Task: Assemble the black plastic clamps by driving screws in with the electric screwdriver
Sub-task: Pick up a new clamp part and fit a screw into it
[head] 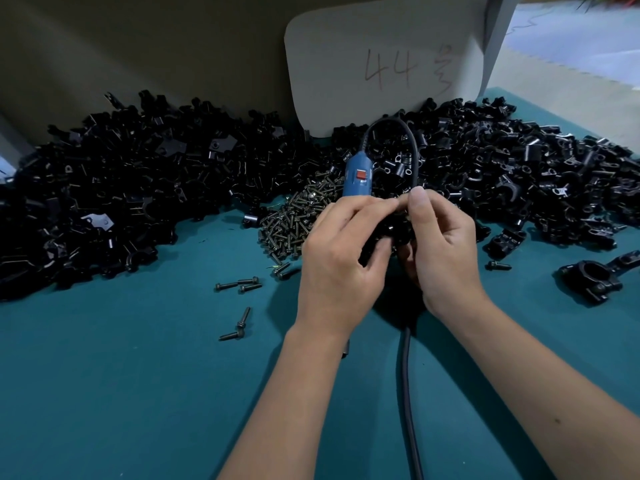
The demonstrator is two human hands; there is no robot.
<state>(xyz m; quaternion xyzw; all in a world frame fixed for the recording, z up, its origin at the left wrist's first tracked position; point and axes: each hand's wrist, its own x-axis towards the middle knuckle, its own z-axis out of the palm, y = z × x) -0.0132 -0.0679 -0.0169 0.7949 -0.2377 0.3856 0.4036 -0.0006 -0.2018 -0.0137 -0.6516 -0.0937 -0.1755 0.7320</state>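
Both hands meet above the teal counter (138,393), just in front of the screw pile (294,220). The left hand (337,265) and right hand (443,244) each have their grip clamped on one black plastic clamp (398,233) between them. The blue electric screwdriver (358,178) rises behind the left hand's fingers.

I sit at a small-factory assembly bench: bulk heaps of black plastic clamp parts (138,188), a screw pile (298,216), teal mat (138,393), a card marked "44" (384,64).
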